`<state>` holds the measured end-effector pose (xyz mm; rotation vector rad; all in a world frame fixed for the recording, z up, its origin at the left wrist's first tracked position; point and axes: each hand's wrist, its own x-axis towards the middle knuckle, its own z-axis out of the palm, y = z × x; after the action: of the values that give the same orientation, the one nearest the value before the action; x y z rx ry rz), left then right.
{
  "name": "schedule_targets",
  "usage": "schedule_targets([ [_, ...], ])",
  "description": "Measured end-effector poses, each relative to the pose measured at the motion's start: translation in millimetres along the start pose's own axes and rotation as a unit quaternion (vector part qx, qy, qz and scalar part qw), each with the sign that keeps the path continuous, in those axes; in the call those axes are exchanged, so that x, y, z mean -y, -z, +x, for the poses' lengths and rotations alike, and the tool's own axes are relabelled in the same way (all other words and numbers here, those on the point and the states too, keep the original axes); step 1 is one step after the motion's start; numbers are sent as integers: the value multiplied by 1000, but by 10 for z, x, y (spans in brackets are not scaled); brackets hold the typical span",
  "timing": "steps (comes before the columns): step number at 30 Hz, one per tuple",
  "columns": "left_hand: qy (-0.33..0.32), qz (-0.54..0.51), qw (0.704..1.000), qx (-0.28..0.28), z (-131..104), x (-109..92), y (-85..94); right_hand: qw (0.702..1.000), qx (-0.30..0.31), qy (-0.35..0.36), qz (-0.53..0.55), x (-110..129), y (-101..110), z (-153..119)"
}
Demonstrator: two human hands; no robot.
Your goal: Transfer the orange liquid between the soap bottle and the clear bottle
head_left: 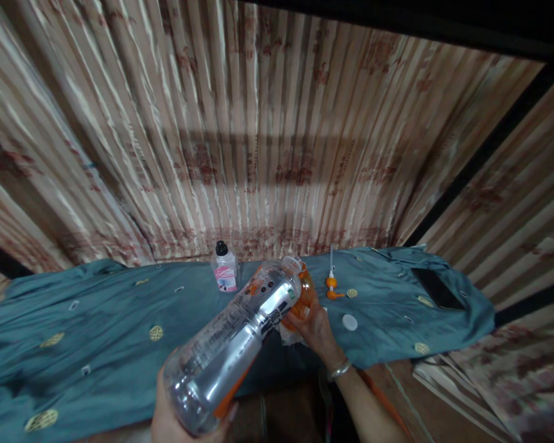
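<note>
In my left hand is a large clear plastic bottle, gripped near its base. It is tilted, its uncapped neck pointing up and to the right. My right hand is wrapped round a smaller orange see-through bottle, just behind the clear bottle's neck. Whether the two mouths touch I cannot tell, as the clear bottle partly covers the orange one. To the right, an orange pump dispenser top with a long tube lies on the cloth. A round white cap lies nearer to my right wrist.
A small bottle with a black cap and pink label stands at the back, left of my hands. A dark phone lies on the right of the teal patterned cloth. Patterned curtains hang behind, with dark frame bars.
</note>
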<state>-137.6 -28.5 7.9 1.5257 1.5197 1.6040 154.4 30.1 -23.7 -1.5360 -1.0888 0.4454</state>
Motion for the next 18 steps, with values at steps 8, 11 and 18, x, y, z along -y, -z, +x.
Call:
schedule_targets([
  [8,8,-6,1000,-3,-9,-8,0,1000,4,18,15,-4,8,0],
  [11,14,-6,1000,-6,-7,6,0,1000,-1,22,12,-39,0,10],
  [18,21,-8,1000,-3,-11,-19,-7,1000,6,18,-15,-87,-1,11],
])
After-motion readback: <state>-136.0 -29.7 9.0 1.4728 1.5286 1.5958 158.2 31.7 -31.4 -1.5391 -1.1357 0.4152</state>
